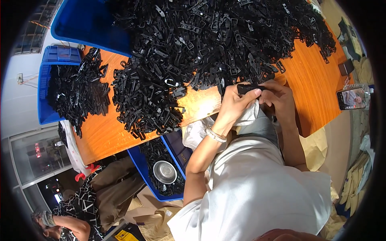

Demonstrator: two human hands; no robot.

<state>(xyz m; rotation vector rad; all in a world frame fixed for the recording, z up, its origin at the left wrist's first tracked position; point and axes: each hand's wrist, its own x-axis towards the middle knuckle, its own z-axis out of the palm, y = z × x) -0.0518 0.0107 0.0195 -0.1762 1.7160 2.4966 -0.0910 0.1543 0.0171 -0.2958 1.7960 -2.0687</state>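
Above my lap, at the table's front edge, my left hand (235, 104) pinches a small dark black piece (245, 88) between thumb and fingers. Its exact kind does not show. My right hand (280, 98) is closed at the right end of the same piece, its fingertips curled close to my left thumb. What lies inside the right fingers is hidden. Just beyond both hands spreads a large heap of black plastic clip-like parts (225, 44), some with frame-shaped openings. A white bag or cloth (250, 116) hangs beneath my left hand.
The heap covers much of the wooden table (317, 88). Blue crates (90, 24) stand at the far left. Below the table, a blue bin (175, 152) holds black parts and a metal bowl (165, 172). A phone (351, 98) stands at right; another person (76, 207) is at lower left.
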